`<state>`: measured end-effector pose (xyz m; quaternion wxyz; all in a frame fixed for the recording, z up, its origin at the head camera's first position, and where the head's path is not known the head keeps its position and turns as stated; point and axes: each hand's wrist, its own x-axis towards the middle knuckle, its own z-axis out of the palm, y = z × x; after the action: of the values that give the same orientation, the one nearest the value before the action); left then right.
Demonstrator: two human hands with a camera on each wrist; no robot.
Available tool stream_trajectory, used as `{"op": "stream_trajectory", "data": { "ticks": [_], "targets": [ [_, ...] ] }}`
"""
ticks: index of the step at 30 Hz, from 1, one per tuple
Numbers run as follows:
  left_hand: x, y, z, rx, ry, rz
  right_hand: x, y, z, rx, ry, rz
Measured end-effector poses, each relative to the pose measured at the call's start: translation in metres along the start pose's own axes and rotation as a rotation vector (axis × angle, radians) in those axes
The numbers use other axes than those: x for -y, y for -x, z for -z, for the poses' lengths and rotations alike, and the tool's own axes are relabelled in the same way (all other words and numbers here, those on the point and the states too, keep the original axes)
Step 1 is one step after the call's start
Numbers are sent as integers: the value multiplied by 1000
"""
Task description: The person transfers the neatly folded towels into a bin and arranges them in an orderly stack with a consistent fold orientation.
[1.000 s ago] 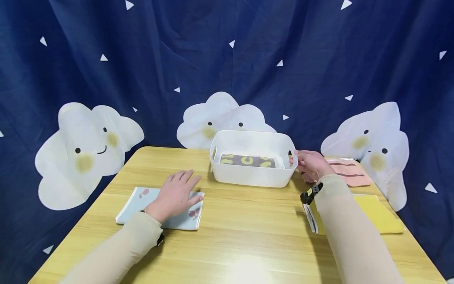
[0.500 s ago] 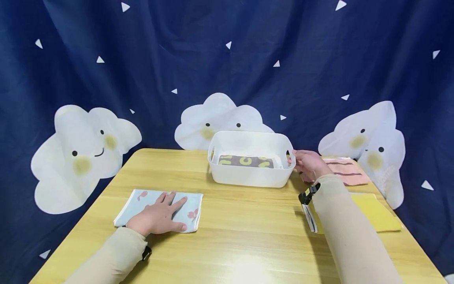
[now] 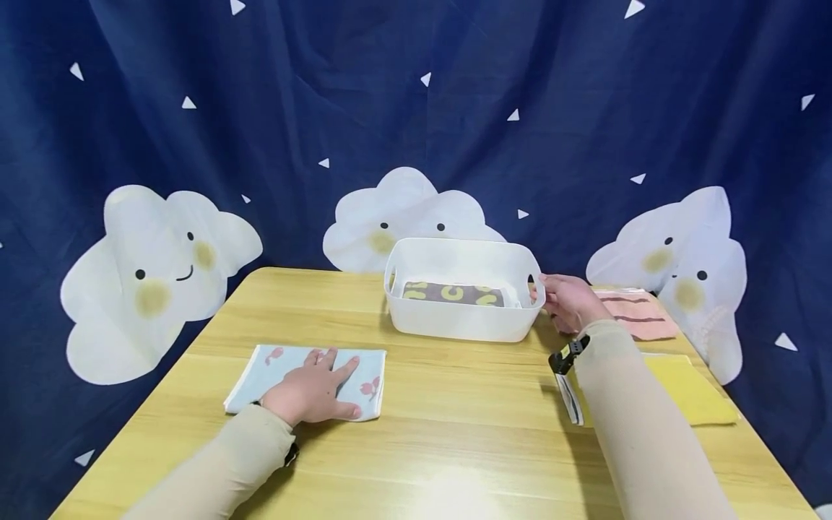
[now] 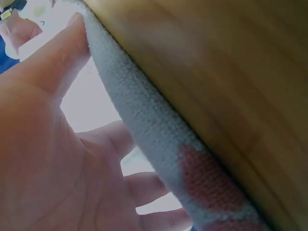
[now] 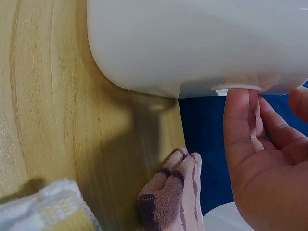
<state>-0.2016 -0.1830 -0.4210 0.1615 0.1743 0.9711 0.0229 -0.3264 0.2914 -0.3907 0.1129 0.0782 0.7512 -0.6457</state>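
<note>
My left hand (image 3: 312, 390) lies with fingers spread on a folded light blue towel (image 3: 364, 368) with pink motifs. Up close in the left wrist view, the fingers (image 4: 77, 43) extend over the thick towel edge (image 4: 130, 91), and their tips are partly hidden. A white plastic basket (image 3: 455, 325) stands at the back middle. Through its right handle hole hook the fingers of my right hand (image 3: 572, 300), as the right wrist view also shows at the basket's wall (image 5: 192, 43). A brown towel with yellow shapes (image 3: 451, 293) lies inside the basket.
To the right are a folded pink striped towel (image 3: 637, 314), partly behind my right hand, and a folded yellow towel (image 3: 689, 390), partly under my forearm. A blue cloud-print curtain (image 3: 292, 108) hangs right behind the wooden table (image 3: 455, 433).
My left hand has come down onto the light blue towel, nearer its front edge, and the towel has slid slightly right. My right hand and the basket have stayed put.
</note>
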Motion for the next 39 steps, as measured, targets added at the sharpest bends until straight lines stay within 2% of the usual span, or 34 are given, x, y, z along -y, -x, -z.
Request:
{"op": "stream_trajectory", "data": {
  "ticks": [8,13,19,24,31,39],
  "targets": [
    [-32,-11,1,16,-42,1,0,3,2,-3,1,-13],
    [-59,-17,2,7,-44,-21,0,5,2,-4,24,-1],
    [-92,-23,3,-10,-82,-35,-1,7,1,-4,-19,-27],
    [-127,-31,2,-20,-132,-32,-1,8,1,-9,-36,-31],
    [-178,-42,1,-54,-224,-8,-1,8,-1,-31,-11,11],
    [-223,-56,0,-59,-287,45,1,6,-3,-48,16,4]
  ]
}}
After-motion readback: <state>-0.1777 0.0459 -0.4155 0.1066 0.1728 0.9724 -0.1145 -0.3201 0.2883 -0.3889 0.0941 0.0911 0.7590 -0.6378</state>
